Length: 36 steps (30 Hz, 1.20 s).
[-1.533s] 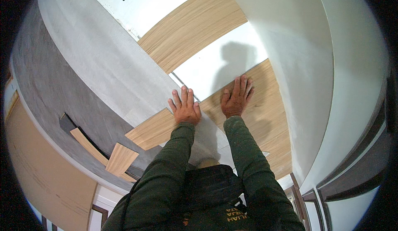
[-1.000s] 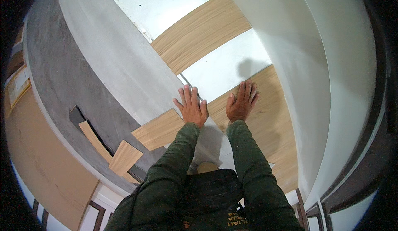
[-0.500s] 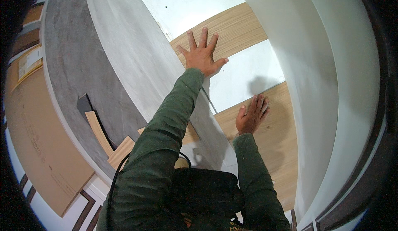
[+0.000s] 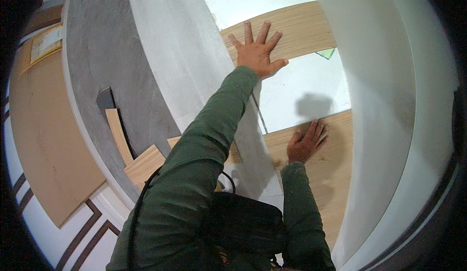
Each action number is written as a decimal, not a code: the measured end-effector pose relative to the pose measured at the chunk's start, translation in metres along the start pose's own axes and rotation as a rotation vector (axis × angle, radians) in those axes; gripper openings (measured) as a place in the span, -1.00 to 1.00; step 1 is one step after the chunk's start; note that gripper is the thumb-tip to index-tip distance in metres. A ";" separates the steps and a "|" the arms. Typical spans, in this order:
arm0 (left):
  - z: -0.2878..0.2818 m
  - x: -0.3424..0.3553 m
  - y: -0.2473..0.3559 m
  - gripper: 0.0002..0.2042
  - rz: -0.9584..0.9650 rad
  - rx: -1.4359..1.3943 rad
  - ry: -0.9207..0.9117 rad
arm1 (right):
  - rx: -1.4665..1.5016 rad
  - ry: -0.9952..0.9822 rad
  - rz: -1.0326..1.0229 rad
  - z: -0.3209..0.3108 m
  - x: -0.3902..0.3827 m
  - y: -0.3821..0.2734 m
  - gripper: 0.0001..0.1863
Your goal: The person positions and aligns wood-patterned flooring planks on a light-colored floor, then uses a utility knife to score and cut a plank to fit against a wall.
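Note:
My left hand point(image 4: 259, 57) lies palm down with its fingers spread, its fingertips on the left end of a light wood-grain plank point(image 4: 296, 24). The thumb side reaches over a white surface point(image 4: 287, 93) that shows between this plank and a nearer one. Lower right, my right hand point(image 4: 309, 143) rests flat on the nearer wood-grain plank point(image 4: 335, 173), fingers stretched out toward its far edge. Neither hand grips anything. A small pale green piece point(image 4: 326, 53) shows at the far plank's near edge, close to the right wall.
A curved-looking white wall point(image 4: 377, 105) bounds the right side. Left of the planks runs a pale grey board point(image 4: 168, 52), then a dark grey surface point(image 4: 109, 37). On it are wood-grain offcuts point(image 4: 146, 165) and a black piece point(image 4: 105, 98). A brown cardboard sheet point(image 4: 48, 139) lies far left.
The whole view has shifted, so things appear farther right. The green piece now shows beside the far plank. Both hands stay flat in about the same places on the planks.

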<state>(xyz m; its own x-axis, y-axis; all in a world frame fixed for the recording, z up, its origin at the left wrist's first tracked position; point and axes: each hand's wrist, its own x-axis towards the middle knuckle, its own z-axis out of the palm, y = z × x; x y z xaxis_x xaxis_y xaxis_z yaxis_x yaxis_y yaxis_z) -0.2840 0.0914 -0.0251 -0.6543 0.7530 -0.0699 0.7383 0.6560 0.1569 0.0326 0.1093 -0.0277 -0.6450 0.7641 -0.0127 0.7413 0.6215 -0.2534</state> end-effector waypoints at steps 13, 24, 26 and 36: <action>0.009 0.013 -0.010 -0.12 0.019 0.012 0.076 | 0.048 0.053 -0.011 0.004 0.000 0.003 -0.39; 0.009 0.012 -0.011 -0.10 0.015 0.089 0.040 | 0.015 -0.002 0.029 -0.001 0.002 0.000 -0.40; 0.008 0.012 -0.010 -0.09 0.011 0.093 0.035 | -0.001 -0.014 0.025 -0.002 0.003 -0.001 -0.39; 0.002 0.014 -0.011 -0.15 0.048 0.064 0.028 | -0.005 -0.040 0.032 -0.002 0.001 -0.001 -0.38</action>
<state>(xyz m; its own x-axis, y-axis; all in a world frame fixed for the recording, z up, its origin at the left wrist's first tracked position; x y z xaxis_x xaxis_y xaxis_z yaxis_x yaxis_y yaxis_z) -0.3012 0.0943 -0.0296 -0.6217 0.7824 -0.0357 0.7771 0.6219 0.0965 0.0316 0.1103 -0.0252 -0.6280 0.7760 -0.0592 0.7624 0.5981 -0.2472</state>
